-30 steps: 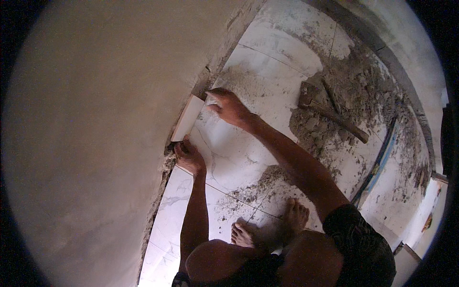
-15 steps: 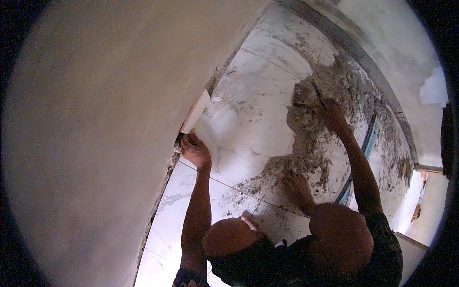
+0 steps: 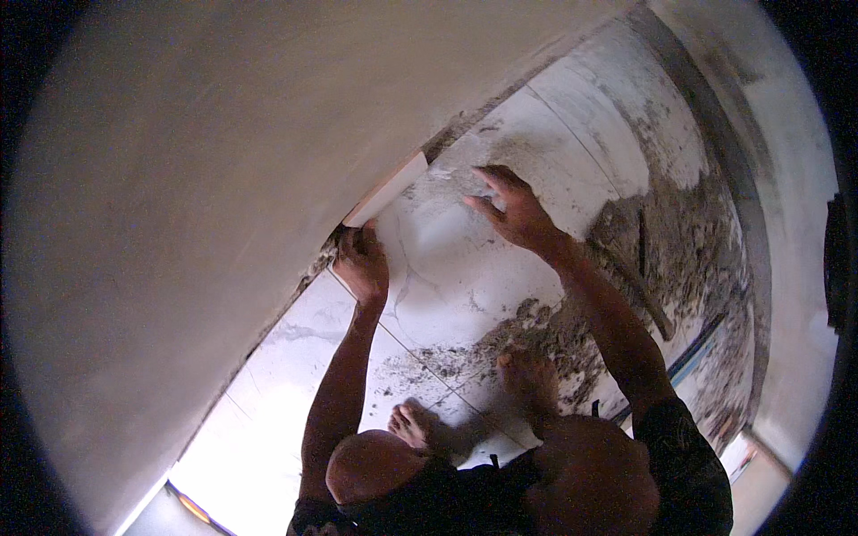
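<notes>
A narrow white tile strip (image 3: 387, 190) sits against the base of the plastered wall, beside a gap with rough mortar. At its near end my left hand (image 3: 361, 261) has its fingers curled onto it; the fingertips are partly hidden. My right hand (image 3: 509, 204) is over the marbled white floor tiles (image 3: 441, 280), right of the strip, with thumb and forefinger apart and nothing visible between them. Right of that hand, a wooden-handled tool (image 3: 648, 305) and a slim dark tool (image 3: 642, 239) lie in grey mortar debris (image 3: 690, 261).
A plastered wall (image 3: 206, 170) fills the left, another wall (image 3: 791, 286) curves along the right. A long blue bar (image 3: 690, 357) lies behind my right arm. My bare feet (image 3: 409, 424) are on the tiles below.
My right hand reached right to the debris and tools half a second ago and is now back left, open, near the strip. My left hand stays at the strip's end. The view has rotated.
</notes>
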Available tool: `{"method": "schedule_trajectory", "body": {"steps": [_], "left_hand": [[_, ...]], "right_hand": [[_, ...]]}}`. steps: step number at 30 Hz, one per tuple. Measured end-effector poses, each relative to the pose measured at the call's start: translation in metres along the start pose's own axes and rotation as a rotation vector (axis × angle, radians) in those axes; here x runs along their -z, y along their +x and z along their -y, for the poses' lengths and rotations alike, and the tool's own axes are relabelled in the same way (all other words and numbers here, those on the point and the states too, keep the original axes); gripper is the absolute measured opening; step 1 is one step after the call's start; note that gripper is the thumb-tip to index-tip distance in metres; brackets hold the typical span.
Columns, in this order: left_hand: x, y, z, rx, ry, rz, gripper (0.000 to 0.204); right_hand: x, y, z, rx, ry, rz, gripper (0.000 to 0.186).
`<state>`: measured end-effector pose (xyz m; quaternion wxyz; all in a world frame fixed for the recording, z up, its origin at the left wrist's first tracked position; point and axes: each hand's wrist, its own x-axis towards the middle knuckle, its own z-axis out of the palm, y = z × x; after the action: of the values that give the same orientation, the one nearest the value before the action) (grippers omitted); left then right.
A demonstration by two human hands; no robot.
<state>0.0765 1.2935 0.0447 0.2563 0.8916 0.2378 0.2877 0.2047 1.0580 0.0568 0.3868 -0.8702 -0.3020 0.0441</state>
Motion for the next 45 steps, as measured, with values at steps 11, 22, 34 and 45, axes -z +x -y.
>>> {"method": "schedule_trajectory", "body": {"steps": [11,22,34,45], "left_hand": [[0.023,-0.008,-0.002,0.327,-0.156,0.157,0.018],[0.230,-0.062,-0.003,0.824,-0.047,0.896,0.048],[0.371,-0.032,-0.061,0.918,0.024,0.881,0.042],[0.260,-0.339,-0.082,1.113,0.346,0.396,0.039]], "right_hand": [[-0.063,0.074,0.028,0.036,0.021,0.012,0.063],[-0.066,0.068,0.027,-0.002,-0.024,0.054,0.077],[-0.075,0.067,0.014,0.149,-0.048,-0.107,0.056],[-0.064,0.070,0.000,0.051,-0.057,0.040,0.070]]}}
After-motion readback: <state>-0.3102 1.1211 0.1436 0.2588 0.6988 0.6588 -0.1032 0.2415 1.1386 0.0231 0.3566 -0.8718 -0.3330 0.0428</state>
